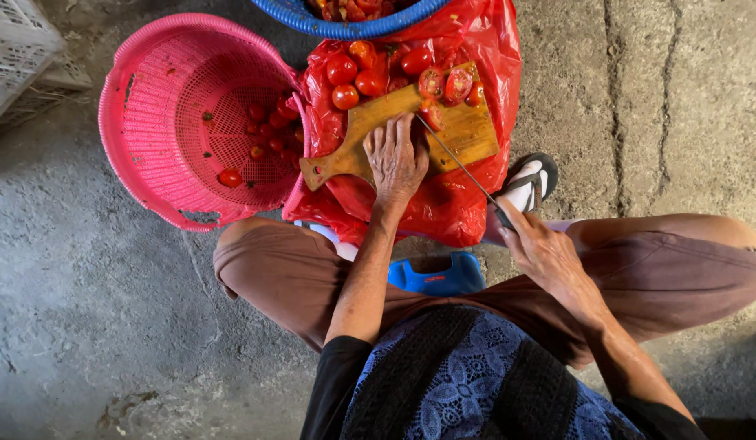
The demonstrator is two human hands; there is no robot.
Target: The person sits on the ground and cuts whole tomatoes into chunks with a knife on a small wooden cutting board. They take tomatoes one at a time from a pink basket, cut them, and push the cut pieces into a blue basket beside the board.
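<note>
Cutting step: left hand (396, 159) lies spread on the cutting board (467, 130); right hand (545, 253) grips the knife (458, 159) — next, a tomato (432, 83) under the blade.

Matt wooden board (463, 130), seemingly metal knife (459, 163)

A wooden cutting board (410, 130) with a short handle lies flat, angled, on red plastic sheeting. A long thin-bladed knife (459, 167) slants over the board's near edge. Halved red tomatoes (445, 84) sit at the board's far edge.
</note>
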